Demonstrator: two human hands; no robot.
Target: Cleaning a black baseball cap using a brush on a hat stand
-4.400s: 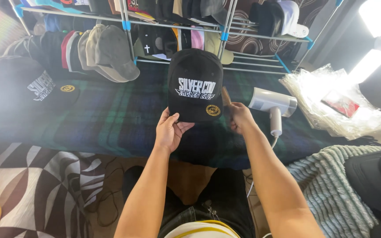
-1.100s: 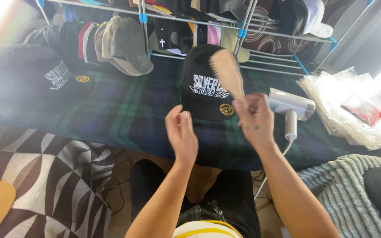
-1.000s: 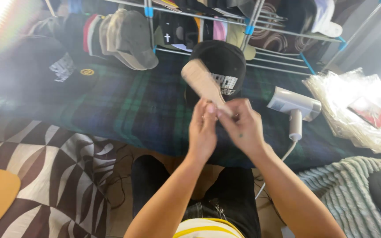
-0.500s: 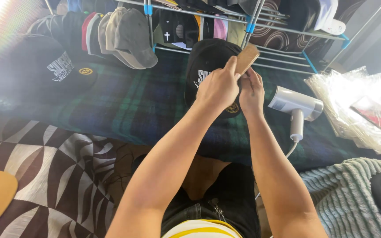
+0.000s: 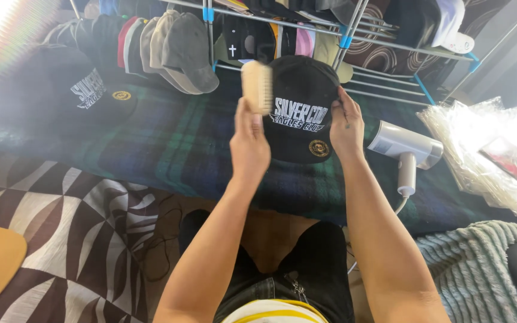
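Black cloth at the centre of the head view: a black cap [image 5: 302, 107] with white lettering on the front and a round gold sticker on the brim, held up over a dark green plaid cloth [image 5: 175, 143]. Gripped at its right edge by the right hand [image 5: 347, 127], fingers curled tight around the side of the crown, thumb toward the brim. Pale wooden brush [image 5: 257, 87] clasped in the left hand [image 5: 249, 143], fist closed around its lower end, bristle block standing upright just beside the cap's left side; contact between bristles and fabric impossible to tell. Both forearms stretched forward from the bottom of the frame, over dark trousers and a yellow-and-white striped hem.

To the right of the cap, lying on the plaid, a white handheld steamer [image 5: 405, 149] with its handle pointing down and a cord trailing off the edge. Further right, crinkled clear plastic bags [image 5: 480, 155] with a red card inside. At far left on the plaid, a second black cap [image 5: 91, 93] with similar lettering. Behind, a row of stacked caps [image 5: 163, 45] in grey, beige and red, leaning against a metal wire rack [image 5: 354, 36] with blue joints. Below left, a black-and-white patterned rug [image 5: 67, 239]; at the lower right, a grey knitted blanket [image 5: 480, 269].
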